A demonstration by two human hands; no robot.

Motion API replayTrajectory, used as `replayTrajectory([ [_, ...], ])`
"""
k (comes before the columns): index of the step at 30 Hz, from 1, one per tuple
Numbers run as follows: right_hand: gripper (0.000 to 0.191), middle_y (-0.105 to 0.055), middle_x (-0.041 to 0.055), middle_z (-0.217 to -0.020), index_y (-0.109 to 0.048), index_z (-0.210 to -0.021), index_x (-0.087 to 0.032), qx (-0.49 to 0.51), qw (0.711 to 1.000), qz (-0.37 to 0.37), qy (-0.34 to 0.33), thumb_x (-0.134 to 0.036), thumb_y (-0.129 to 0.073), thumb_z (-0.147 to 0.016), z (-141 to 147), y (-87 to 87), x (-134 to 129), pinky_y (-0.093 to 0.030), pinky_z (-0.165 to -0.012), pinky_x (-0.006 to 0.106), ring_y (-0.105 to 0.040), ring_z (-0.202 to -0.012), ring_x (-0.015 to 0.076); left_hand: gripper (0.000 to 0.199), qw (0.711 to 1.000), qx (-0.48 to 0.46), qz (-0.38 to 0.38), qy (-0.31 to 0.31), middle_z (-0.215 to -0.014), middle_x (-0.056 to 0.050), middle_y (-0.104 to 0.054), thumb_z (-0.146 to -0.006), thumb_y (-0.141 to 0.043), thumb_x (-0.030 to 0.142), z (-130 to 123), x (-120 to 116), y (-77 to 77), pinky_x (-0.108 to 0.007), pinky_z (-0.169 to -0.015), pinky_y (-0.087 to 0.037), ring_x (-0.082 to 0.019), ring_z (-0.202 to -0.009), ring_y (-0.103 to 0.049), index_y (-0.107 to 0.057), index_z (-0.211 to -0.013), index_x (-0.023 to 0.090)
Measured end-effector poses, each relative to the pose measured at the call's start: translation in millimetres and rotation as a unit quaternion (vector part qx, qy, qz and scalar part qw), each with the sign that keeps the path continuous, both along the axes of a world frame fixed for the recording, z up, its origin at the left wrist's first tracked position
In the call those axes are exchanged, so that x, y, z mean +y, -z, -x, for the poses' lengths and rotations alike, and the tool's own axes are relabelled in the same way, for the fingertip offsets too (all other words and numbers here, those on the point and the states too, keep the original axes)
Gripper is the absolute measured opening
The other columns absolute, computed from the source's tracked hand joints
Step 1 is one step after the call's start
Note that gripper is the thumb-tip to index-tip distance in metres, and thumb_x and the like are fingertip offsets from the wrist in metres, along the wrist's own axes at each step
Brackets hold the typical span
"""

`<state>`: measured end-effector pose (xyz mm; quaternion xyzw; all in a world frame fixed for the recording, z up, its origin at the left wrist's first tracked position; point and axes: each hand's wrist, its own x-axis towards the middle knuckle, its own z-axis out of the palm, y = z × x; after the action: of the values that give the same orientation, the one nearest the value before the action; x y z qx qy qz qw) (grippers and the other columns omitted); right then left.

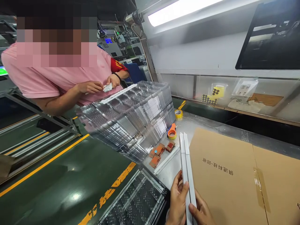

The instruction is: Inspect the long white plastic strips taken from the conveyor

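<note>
Two long, narrow white strips [186, 168] stand side by side in front of me, pointing away over the table's left part. My left hand [178, 198] is closed around the left strip, its thumb on the near face. Lower and to the right, my right hand [201, 210] grips the right strip with its thumb across the front. The strips' lower ends run out of view at the bottom edge. Just right of them lies a flat cardboard box [225, 187] with printed characters and a strip of clear tape.
Stacked clear plastic trays [140, 118] stand left of the strips. Near them lie small orange-brown pieces [159, 149], an orange tape dispenser [172, 132] and a yellow tape roll [178, 114]. A person in pink [93, 73] stands behind the trays, holding something small and white. More trays [136, 197] sit bottom centre.
</note>
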<state>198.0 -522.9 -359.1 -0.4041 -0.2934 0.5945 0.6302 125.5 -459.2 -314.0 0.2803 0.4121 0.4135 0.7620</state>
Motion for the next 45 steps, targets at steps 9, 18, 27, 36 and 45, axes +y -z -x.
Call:
replayTrajectory([
  [9,0.068,-0.040,0.0072,-0.140,-0.043,-0.130,-0.025,-0.012,1.000,-0.001,0.009,-0.055,-0.061,-0.071,1,13.4,-1,-0.029,-0.108,0.038,-0.032,-0.130,0.0270,0.061,0.999,-0.003,-0.009,-0.047,-0.118,-0.014,-0.059,-0.066,-0.074,0.034,-7,-3,-4.5,-0.036,-0.095,-0.043,-0.029,-0.112,-0.052,-0.049,-0.119,0.019],
  [18,0.071,-0.045,0.0111,-0.135,-0.048,-0.126,-0.021,-0.030,0.999,0.030,0.020,-0.060,-0.062,-0.068,0,4.9,-6,-0.033,-0.106,0.037,-0.036,-0.128,0.0286,0.073,0.999,-0.004,-0.009,-0.032,-0.121,-0.016,-0.057,-0.061,-0.076,0.035,-7,-8,2.2,-0.037,-0.093,-0.043,-0.030,-0.110,-0.054,-0.042,-0.124,0.018],
  [27,0.066,-0.046,0.0067,-0.129,-0.038,-0.132,-0.033,-0.030,1.000,-0.006,-0.003,-0.053,-0.060,-0.073,-5,14.4,-10,-0.033,-0.104,0.038,-0.036,-0.127,0.0278,0.070,0.999,-0.034,-0.002,-0.017,-0.121,-0.016,-0.057,-0.063,-0.075,0.031,-3,-9,5.9,-0.039,-0.097,-0.040,-0.031,-0.114,-0.051,-0.042,-0.124,0.019],
  [36,0.064,-0.052,0.0078,-0.115,-0.039,-0.131,-0.032,-0.081,0.997,-0.018,-0.001,-0.052,-0.059,-0.074,-9,12.9,-9,-0.036,-0.101,0.040,-0.049,-0.112,0.0279,0.063,0.999,-0.037,-0.013,-0.033,-0.119,-0.014,-0.059,-0.060,-0.076,0.032,-6,-8,8.9,-0.038,-0.094,-0.042,-0.032,-0.111,-0.053,-0.051,-0.117,0.020],
  [45,0.067,-0.048,0.0110,-0.120,-0.038,-0.132,-0.027,-0.095,0.995,-0.005,0.003,-0.052,-0.059,-0.074,-12,12.1,-8,-0.036,-0.101,0.041,-0.045,-0.117,0.0311,0.064,0.999,-0.031,-0.015,-0.012,-0.118,-0.014,-0.059,-0.061,-0.076,0.033,-6,-4,9.5,-0.038,-0.092,-0.043,-0.032,-0.109,-0.054,-0.051,-0.118,0.020],
])
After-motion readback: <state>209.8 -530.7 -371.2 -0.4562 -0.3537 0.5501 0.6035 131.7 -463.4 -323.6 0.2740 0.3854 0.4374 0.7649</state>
